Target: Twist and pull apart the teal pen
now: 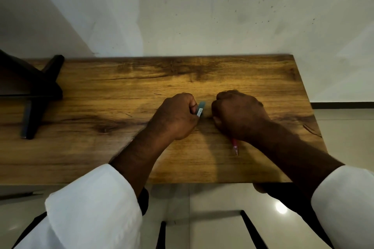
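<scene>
Two hands rest on a brown wooden desk, close to its front edge and nearer its right side. The left hand has its fingers curled tight around a small blue-green thing with a white label. Only one end of this thing sticks out past the thumb, and it points toward the back edge of the desk. What the thing is cannot be told. The right hand is curled into a fist just beside the left hand, with a small gap between them. It holds a red pen. The tip of the pen pokes out from under the hand and points toward the front edge of the desk. The tip is right at the wood, but whether it touches cannot be told. Both arms come over the front edge, and each has a white sleeve pushed up past the wrist. At the left end of the desk stands a dark stand with crossed legs, well apart from the hands. A pale wall runs behind the back edge of the desk. A shiny tiled floor shows below the front edge.
</scene>
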